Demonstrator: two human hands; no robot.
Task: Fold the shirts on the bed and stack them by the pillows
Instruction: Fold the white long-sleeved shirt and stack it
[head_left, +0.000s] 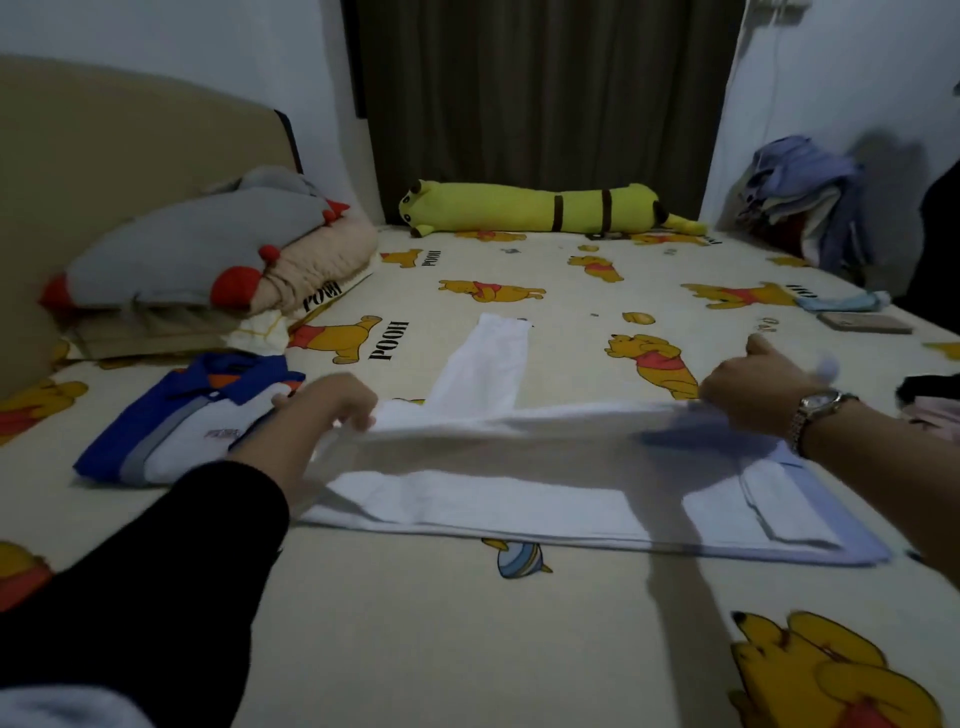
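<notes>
A white long-sleeved shirt (493, 499) lies across the middle of the bed, one sleeve stretched away from me. My left hand (332, 402) pinches its far edge on the left, and my right hand (753, 387), with a wristwatch, grips the same edge on the right. That edge is lifted off the bed between the two hands. A folded blue and white polo shirt (182, 421) rests to the left, in front of the pillows (208, 254).
A long yellow plush toy (545, 208) lies along the far edge of the bed by the dark curtain. A pile of clothes (810, 202) sits at the far right. A phone (865, 323) and dark and pink clothing (935, 400) lie at the right edge.
</notes>
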